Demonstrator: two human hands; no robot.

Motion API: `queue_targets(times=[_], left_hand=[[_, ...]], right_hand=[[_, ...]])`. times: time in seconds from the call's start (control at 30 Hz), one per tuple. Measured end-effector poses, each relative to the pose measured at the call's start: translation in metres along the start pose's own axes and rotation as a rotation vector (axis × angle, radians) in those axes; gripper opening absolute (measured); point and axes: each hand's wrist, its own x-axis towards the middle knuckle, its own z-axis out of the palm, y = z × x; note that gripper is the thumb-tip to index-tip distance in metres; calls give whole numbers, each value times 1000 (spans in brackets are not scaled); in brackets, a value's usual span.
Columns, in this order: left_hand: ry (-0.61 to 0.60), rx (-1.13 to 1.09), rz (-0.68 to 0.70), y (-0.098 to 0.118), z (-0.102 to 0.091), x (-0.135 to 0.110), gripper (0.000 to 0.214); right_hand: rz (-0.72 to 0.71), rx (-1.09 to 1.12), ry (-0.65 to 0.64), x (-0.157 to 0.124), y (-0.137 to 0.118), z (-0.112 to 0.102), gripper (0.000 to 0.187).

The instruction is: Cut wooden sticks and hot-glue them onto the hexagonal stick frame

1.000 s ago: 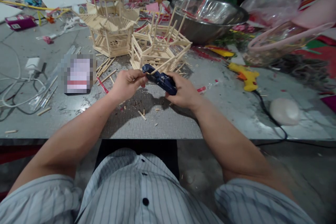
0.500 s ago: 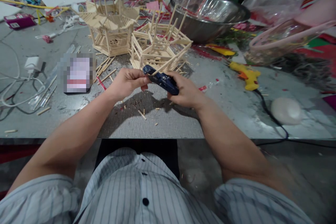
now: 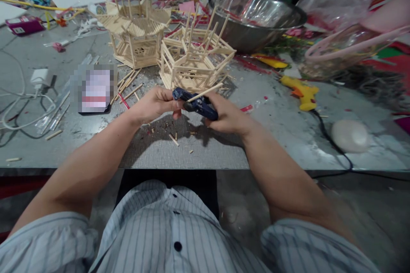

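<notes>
My right hand [image 3: 229, 115] grips a dark blue cutting tool [image 3: 196, 103] just above the grey table [image 3: 288, 136]. My left hand [image 3: 156, 104] pinches a thin wooden stick [image 3: 205, 92] whose near end sits in the tool's jaws. The stick slants up to the right. Just behind the hands stands an unfinished hexagonal stick frame [image 3: 195, 57]. A finished stick pagoda [image 3: 133, 17] rises to the left of the frame. Short stick offcuts [image 3: 174, 138] lie on the table below the hands.
A yellow glue gun [image 3: 303, 94] with a black cord lies to the right, near a pale round lump [image 3: 349, 135]. A steel bowl [image 3: 256, 19] and a pink basket [image 3: 346, 49] stand at the back right. A white charger with cables [image 3: 38, 79] and loose sticks [image 3: 130, 83] lie on the left.
Both hands with the tool have dropped slightly toward the table. The stick now lies flatter in the jaws than before.
</notes>
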Motion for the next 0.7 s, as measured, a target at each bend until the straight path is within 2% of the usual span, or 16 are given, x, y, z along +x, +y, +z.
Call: queue_targets(times=[0.17,0.4,0.7], left_hand=[[14,28,4,-3,1,1,46],[33,49,22,-5,2,0,35],[-3,96,45,-5,0,1,47]], right_hand=[[15,-63,35,0,0,1,71],[34,-140,83,-1,1,5,70],[12,-138,106,0,7,7,71]])
